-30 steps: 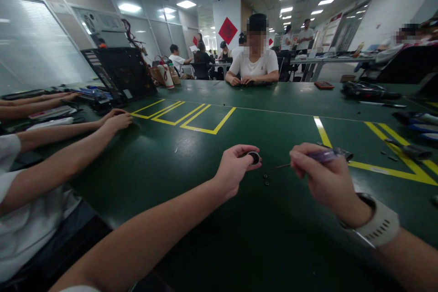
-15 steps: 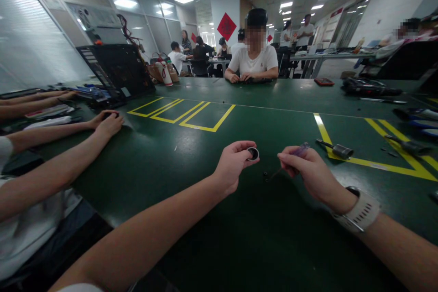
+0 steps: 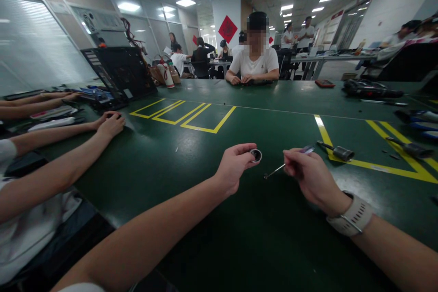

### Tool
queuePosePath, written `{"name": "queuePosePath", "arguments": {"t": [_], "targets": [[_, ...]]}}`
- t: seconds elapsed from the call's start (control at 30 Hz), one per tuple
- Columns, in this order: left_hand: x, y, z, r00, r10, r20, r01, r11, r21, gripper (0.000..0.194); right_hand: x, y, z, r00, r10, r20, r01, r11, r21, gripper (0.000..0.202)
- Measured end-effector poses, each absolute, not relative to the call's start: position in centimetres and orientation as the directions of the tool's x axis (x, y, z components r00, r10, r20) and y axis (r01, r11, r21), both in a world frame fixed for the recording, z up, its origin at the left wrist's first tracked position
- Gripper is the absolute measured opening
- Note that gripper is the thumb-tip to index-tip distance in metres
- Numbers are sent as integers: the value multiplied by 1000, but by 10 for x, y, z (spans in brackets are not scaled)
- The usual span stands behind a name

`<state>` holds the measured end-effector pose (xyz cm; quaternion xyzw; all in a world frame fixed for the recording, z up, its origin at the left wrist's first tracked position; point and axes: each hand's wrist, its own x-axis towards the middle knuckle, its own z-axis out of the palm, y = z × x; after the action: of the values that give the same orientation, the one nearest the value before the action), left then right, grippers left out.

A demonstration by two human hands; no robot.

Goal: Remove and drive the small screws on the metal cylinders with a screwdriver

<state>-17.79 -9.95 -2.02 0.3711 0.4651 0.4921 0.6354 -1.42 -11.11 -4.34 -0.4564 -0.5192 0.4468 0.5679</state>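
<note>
My left hand (image 3: pixel 236 169) is closed around a short round metal part (image 3: pixel 256 155) whose hollow, dark end faces up and right. My right hand (image 3: pixel 306 173) grips a thin screwdriver (image 3: pixel 278 170) with a clear purplish handle, its shaft slanting down and left. At the shaft's tip is a tiny dark piece (image 3: pixel 265 176); whether it clings to the tip or rests on the table, I cannot tell. To the right of my right hand, a dark metal cylinder with a narrow shaft (image 3: pixel 342 153) lies on the yellow tape.
Yellow tape (image 3: pixel 215 128) marks boxes on the green table (image 3: pixel 191 169). A second cylinder with a shaft (image 3: pixel 415 148) lies further right. Another person's hands (image 3: pixel 111 124) are at the left, near a black case (image 3: pixel 119 73). Across the table sits a co-worker (image 3: pixel 255 61).
The screwdriver's tip has come to the small dark pieces, where two showed apart before. My right hand has shifted slightly right. My left hand keeps its hold on the round part.
</note>
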Motion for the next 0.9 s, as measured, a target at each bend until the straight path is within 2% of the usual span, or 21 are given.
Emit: {"name": "queuePosePath", "arguments": {"t": [0.13, 0.2, 0.27, 0.33, 0.43, 0.57, 0.9], "targets": [[-178, -99, -23, 91, 974, -208, -271, 225, 936, 26, -15, -119, -38, 89, 942, 325, -84, 332, -939, 23], [-179, -98, -25, 99, 977, -188, -275, 209, 938, 26, -15, -125, -34, 30, 895, 444, 19, 444, -896, 19], [-179, -98, -28, 102, 981, -166, -274, 188, 943, 26, -17, -131, -31, -107, 805, 583, 204, 592, -780, 15], [-179, -97, -30, 109, 984, -144, -261, 168, 951, 27, -19, -135, -29, -258, 692, 674, 350, 717, -603, 14], [-179, -97, -32, 117, 986, -116, -237, 141, 961, 27, -21, -136, -29, -383, 576, 722, 412, 806, -425, 10], [-178, -98, -33, 108, 989, -105, -233, 128, 964, 24, -21, -135, -31, -470, 491, 734, 446, 849, -282, 9], [-177, -100, -28, 105, 986, -127, -238, 148, 960, 23, -19, -135, -32, -457, 467, 757, 459, 853, -249, 10]]}}
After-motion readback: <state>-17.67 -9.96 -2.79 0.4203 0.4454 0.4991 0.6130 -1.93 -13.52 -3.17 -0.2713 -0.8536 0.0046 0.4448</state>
